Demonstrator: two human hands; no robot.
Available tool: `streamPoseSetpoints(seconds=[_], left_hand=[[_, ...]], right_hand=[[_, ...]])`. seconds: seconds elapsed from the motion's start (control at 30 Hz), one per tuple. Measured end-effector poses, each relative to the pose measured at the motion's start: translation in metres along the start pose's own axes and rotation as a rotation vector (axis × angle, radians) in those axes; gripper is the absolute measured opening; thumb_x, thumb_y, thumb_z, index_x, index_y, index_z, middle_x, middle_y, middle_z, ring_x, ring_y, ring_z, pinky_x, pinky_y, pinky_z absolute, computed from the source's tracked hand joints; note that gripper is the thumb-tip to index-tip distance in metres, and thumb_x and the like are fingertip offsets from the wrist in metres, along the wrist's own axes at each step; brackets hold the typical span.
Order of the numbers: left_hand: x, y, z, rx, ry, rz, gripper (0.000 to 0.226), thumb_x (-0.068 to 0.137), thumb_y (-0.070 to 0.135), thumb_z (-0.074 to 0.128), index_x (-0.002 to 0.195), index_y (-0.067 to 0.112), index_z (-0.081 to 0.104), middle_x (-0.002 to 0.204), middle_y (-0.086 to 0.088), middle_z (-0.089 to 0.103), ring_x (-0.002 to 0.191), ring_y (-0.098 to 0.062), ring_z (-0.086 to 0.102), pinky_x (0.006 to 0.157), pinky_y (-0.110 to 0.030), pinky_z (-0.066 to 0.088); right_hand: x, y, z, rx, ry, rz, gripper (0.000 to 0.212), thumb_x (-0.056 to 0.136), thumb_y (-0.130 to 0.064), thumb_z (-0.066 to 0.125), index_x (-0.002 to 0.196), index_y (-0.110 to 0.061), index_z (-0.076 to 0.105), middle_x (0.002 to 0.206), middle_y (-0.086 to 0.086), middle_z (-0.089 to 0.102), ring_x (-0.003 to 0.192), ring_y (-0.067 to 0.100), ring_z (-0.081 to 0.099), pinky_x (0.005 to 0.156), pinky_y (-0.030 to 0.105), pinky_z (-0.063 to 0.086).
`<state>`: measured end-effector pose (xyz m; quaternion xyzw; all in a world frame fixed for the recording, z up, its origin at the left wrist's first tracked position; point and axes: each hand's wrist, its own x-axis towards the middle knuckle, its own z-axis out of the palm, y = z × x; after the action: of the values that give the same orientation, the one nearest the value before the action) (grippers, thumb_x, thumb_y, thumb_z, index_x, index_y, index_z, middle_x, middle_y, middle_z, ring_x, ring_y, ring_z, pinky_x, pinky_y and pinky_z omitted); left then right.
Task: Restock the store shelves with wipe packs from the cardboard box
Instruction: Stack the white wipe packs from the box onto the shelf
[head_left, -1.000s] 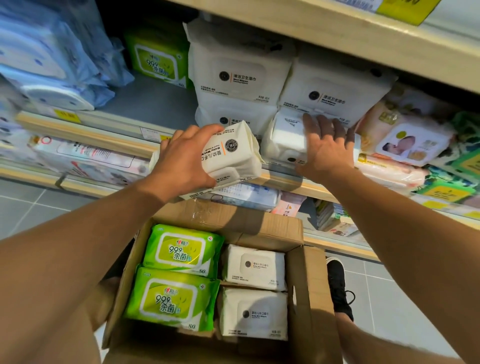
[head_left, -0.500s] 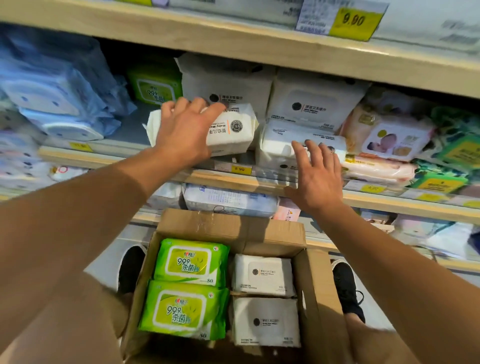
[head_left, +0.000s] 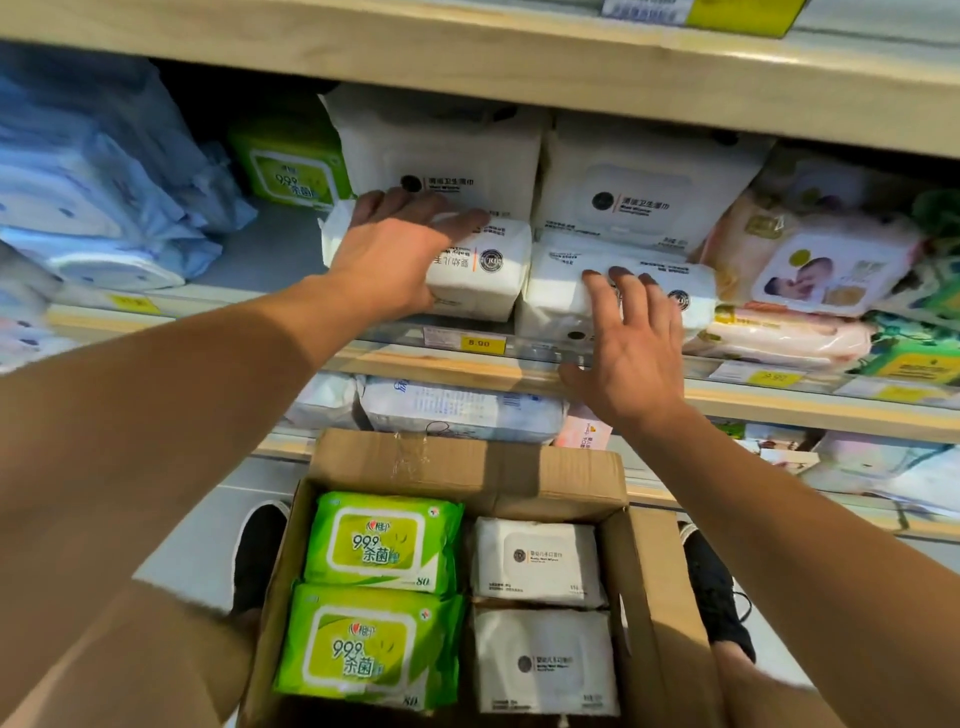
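Left hand (head_left: 395, 260): grasping a white wipe pack (head_left: 483, 273) from above, fingers curling over its top and far edge, the pack sitting at the front of the middle shelf (head_left: 415, 364). Right hand (head_left: 631, 343): released, fingers spreading straight, fingertips (head_left: 618, 275) touching a second white wipe pack (head_left: 571, 291) lying just to the right of the held pack, the two packs touching side by side.

Behind the held pack: two taller white wipe bundles (head_left: 441, 150) standing against each other. Left of the held pack, further back: a green wipe pack (head_left: 291, 171); further left still, blue wrapped packs (head_left: 104, 208). Right of the second pack: pink baby-wipe packs (head_left: 831, 270) stacking up. Below the held pack, on the shelf edge: a yellow price tag (head_left: 478, 343).

Cardboard box (head_left: 467, 467): sitting open below the held pack, near the person's legs, containing two green packs (head_left: 384, 545) on its left and two white packs (head_left: 537, 564) on its right. Black shoes (head_left: 257, 556) showing on either side of the box.
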<state>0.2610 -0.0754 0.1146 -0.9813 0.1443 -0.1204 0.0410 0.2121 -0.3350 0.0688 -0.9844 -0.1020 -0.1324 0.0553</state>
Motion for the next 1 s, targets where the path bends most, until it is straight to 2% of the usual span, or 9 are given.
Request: streamPoseSetpoints(seconds=[0.13,0.27,0.4,0.53,0.67,0.77,0.9,1.0], left_hand=[[0.000,0.015,0.013,-0.084,-0.105,-0.023,0.093,0.071,0.044,0.077,0.146,0.043,0.021,0.147,-0.001,0.037,0.134,-0.032,0.031,0.110,-0.047,0.022],[0.004,0.014,0.021,-0.070,-0.119,0.001,0.097,0.069,0.038,0.079,0.145,0.045,0.020,0.144,0.001,0.038,0.134,-0.029,0.030,0.111,-0.045,0.020],[0.001,0.016,0.018,-0.062,-0.107,-0.012,0.095,0.071,0.036,0.078,0.146,0.042,0.020,0.147,0.001,0.037,0.137,-0.029,0.029,0.114,-0.046,0.018],[-0.016,0.027,0.004,-0.104,-0.089,-0.070,0.080,0.077,0.046,0.069,0.145,0.033,0.030,0.148,-0.006,0.038,0.135,-0.032,0.033,0.114,-0.050,0.018],[-0.062,0.045,-0.003,-0.241,-0.020,-0.065,0.073,0.081,0.040,0.066,0.145,0.024,0.035,0.149,-0.008,0.037,0.136,-0.031,0.031,0.114,-0.046,0.020],[-0.108,0.064,0.002,-0.354,-0.037,-0.066,0.070,0.079,0.037,0.066,0.142,0.020,0.042,0.146,-0.009,0.042,0.132,-0.031,0.038,0.111,-0.043,0.028],[-0.163,0.098,0.018,-0.465,-0.124,-0.094,0.070,0.069,0.042,0.056,0.134,0.016,0.053,0.133,-0.013,0.055,0.117,-0.036,0.052,0.101,-0.044,0.041],[-0.194,0.120,0.031,-0.484,-0.193,-0.076,0.068,0.071,0.041,0.059,0.134,0.016,0.053,0.132,-0.011,0.056,0.118,-0.035,0.052,0.101,-0.044,0.042]], right_hand=[[-0.002,0.000,-0.003,0.013,0.001,0.007,0.096,0.069,-0.043,0.075,0.148,-0.025,0.023,0.151,0.008,0.026,0.140,0.034,0.020,0.118,0.051,0.014],[-0.003,0.003,-0.005,0.002,-0.023,0.009,0.095,0.072,-0.044,0.074,0.149,-0.026,0.020,0.153,0.008,0.025,0.142,0.034,0.018,0.119,0.050,0.011],[-0.010,-0.004,-0.009,0.023,-0.023,0.009,0.095,0.073,-0.043,0.075,0.149,-0.024,0.021,0.154,0.008,0.024,0.143,0.034,0.015,0.119,0.050,0.012],[-0.025,-0.014,-0.020,0.044,-0.027,-0.017,0.091,0.076,-0.042,0.075,0.149,-0.024,0.023,0.156,0.009,0.022,0.145,0.033,0.012,0.120,0.048,0.010],[-0.053,-0.025,-0.026,0.080,-0.029,-0.034,0.088,0.077,-0.042,0.072,0.148,-0.022,0.025,0.155,0.008,0.025,0.144,0.032,0.016,0.119,0.048,0.015],[-0.084,-0.031,-0.024,0.108,-0.087,-0.046,0.089,0.076,-0.043,0.072,0.148,-0.021,0.026,0.154,0.009,0.026,0.142,0.033,0.019,0.118,0.047,0.018],[-0.133,-0.035,-0.009,0.126,-0.233,-0.020,0.083,0.079,-0.039,0.068,0.148,-0.021,0.025,0.154,0.007,0.023,0.142,0.031,0.017,0.117,0.044,0.017],[-0.170,-0.031,0.008,0.084,-0.339,-0.017,0.083,0.080,-0.044,0.065,0.148,-0.022,0.022,0.156,0.005,0.020,0.144,0.030,0.015,0.117,0.045,0.018]])
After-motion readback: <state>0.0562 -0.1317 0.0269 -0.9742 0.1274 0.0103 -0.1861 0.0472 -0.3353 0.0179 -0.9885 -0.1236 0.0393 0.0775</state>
